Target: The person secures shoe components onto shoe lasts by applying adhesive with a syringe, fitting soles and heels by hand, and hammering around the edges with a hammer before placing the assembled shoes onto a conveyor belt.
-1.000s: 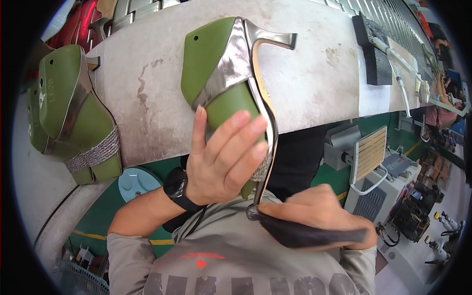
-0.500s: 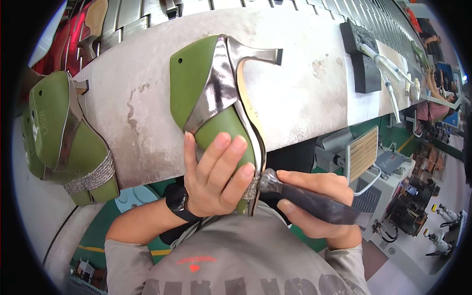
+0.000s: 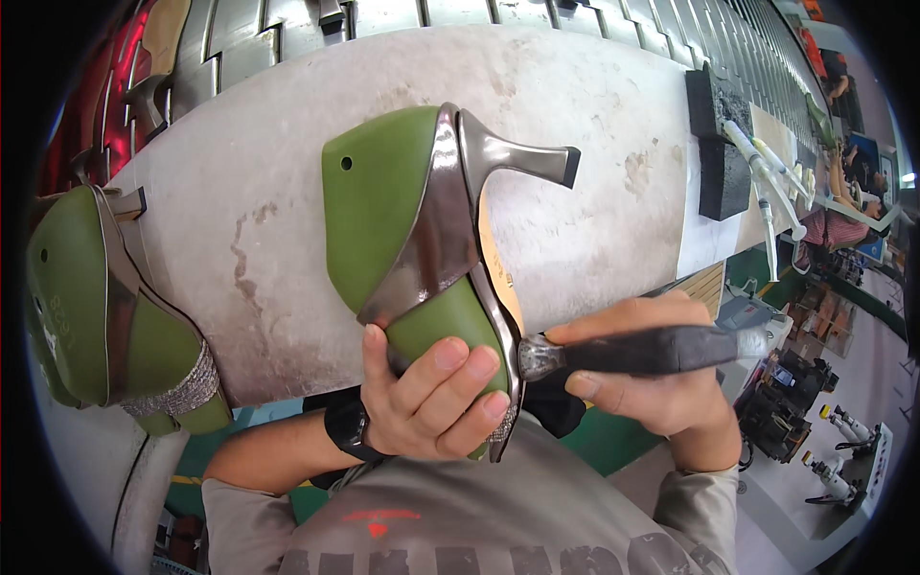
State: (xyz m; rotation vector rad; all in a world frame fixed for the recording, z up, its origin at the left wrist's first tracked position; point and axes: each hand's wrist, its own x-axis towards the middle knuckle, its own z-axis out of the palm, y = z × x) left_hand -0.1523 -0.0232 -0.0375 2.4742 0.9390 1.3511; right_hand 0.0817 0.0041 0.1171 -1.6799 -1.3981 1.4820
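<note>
A high-heeled sandal (image 3: 439,251) in shiny pewter, fitted on a green shoe last (image 3: 379,206), lies on its side with its heel pointing right. My left hand (image 3: 436,398) is wrapped round the toe end, fingers over the green last and partly hiding the glittery toe strap (image 3: 505,427). In my right hand (image 3: 652,369) is a dark hammer (image 3: 652,353), gripped between thumb and fingers. Its worn round face touches the sole edge close to the toe. Any part of the hammer inside my palm is hidden.
More sandals on green lasts (image 3: 72,287) stand at the left. The pale worktable (image 3: 594,240) carries black blocks (image 3: 724,144) and white syringe-like tubes (image 3: 767,177) at the right. Metal conveyor slats (image 3: 402,14) run along the back, with machinery (image 3: 800,402) at the lower right.
The hammer has swung closer to level and its face sits slightly higher along the sole edge. My view has shifted, so the sandal and table appear lower.
</note>
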